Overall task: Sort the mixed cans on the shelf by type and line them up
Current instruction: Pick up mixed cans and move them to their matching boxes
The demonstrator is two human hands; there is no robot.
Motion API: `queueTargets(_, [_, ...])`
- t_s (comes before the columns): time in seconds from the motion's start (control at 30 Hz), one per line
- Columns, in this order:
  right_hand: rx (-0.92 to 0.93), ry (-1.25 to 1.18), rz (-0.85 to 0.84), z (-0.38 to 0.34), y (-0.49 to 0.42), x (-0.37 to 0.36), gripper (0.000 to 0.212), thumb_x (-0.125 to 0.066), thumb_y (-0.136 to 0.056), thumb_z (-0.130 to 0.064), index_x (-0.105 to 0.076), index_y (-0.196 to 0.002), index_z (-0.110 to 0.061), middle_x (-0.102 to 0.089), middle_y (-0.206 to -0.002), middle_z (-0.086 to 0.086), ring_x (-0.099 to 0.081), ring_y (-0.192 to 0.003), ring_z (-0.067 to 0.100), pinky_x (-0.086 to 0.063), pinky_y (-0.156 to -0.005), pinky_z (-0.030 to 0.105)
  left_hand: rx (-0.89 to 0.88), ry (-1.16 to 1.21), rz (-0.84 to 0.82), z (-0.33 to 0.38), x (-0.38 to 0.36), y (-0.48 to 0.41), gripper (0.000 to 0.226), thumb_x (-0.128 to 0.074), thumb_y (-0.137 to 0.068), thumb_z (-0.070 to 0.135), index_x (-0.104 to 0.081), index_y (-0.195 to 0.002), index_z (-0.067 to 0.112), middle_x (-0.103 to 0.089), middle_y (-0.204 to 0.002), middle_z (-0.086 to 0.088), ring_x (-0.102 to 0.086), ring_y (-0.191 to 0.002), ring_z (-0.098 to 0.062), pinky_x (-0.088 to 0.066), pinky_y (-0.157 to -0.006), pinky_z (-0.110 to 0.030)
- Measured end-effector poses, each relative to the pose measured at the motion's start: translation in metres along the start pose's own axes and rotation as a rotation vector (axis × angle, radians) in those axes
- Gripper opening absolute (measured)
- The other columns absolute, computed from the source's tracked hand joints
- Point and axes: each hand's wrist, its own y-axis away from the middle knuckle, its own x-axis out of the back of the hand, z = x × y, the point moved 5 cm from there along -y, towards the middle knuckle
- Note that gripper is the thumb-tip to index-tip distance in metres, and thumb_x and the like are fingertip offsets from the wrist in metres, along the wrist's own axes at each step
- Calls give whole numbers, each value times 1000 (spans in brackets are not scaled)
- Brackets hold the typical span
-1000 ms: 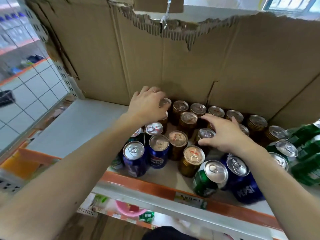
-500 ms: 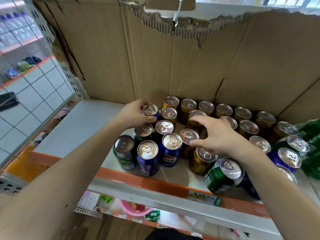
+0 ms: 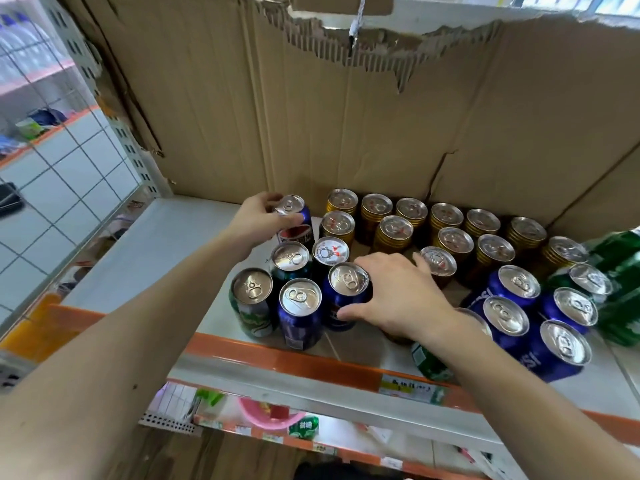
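Mixed cans stand on a white shelf (image 3: 145, 258). My left hand (image 3: 258, 220) grips a blue Pepsi can (image 3: 294, 216), tilted, at the back left of the cluster. My right hand (image 3: 398, 296) curls round another blue can (image 3: 346, 292) near the front, thumb on its side. Beside it stand a blue can (image 3: 299, 311), a green can (image 3: 251, 303) and a dark green can (image 3: 289, 261). Several gold cans (image 3: 393, 233) fill the back rows. More blue Pepsi cans (image 3: 516, 299) cluster at the right. A green can (image 3: 429, 362) lies partly hidden under my right forearm.
A torn cardboard sheet (image 3: 346, 116) forms the back wall. Green bottles (image 3: 620, 271) lie at the far right. The shelf's orange front rail (image 3: 277, 358) carries a price label (image 3: 408, 388). A wire grid panel (image 3: 69, 150) closes the left side. Lower shelves hold small goods.
My left hand has carried its blue can back and left, away from the cluster. My right hand moved off the gold cans and closed round the front blue can.
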Motion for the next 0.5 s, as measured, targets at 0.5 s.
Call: queueTargets(0.5, [25,-78,68,-4,-2,-9,60,-72,-75,-59,-55,-119,-22,-58,-122,-3,-45,-123,20,-33,-106,43,-209,522,83,54,44,38,33,-77,-81,28,-70,-111,15,-73,-93,0,-69,-89,-20,-57,-76,-37])
